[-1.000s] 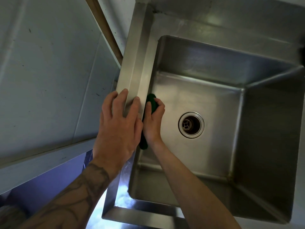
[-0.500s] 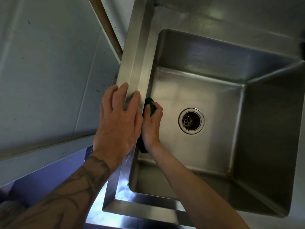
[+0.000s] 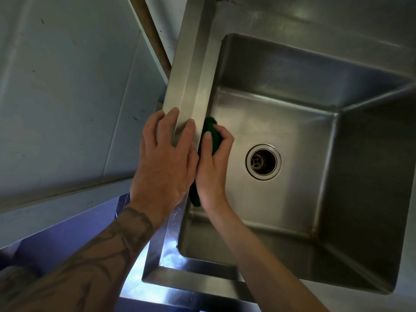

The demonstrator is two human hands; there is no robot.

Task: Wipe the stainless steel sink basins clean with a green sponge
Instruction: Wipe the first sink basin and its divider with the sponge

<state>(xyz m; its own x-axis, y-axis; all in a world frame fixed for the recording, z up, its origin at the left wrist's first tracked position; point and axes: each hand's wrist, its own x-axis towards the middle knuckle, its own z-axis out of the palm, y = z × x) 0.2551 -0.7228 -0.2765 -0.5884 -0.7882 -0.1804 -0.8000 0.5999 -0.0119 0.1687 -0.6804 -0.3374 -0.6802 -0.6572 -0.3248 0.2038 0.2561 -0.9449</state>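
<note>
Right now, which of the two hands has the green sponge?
The right hand, down inside the basin, grips the green sponge against its left wall. The left hand, on the tattooed arm, only rests on the sink rim.

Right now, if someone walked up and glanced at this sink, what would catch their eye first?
The right hand grips a green sponge against the left inner wall of the stainless steel basin. Beside it, the left hand rests on the sink's left rim, and the round drain sits in the basin floor.
</note>
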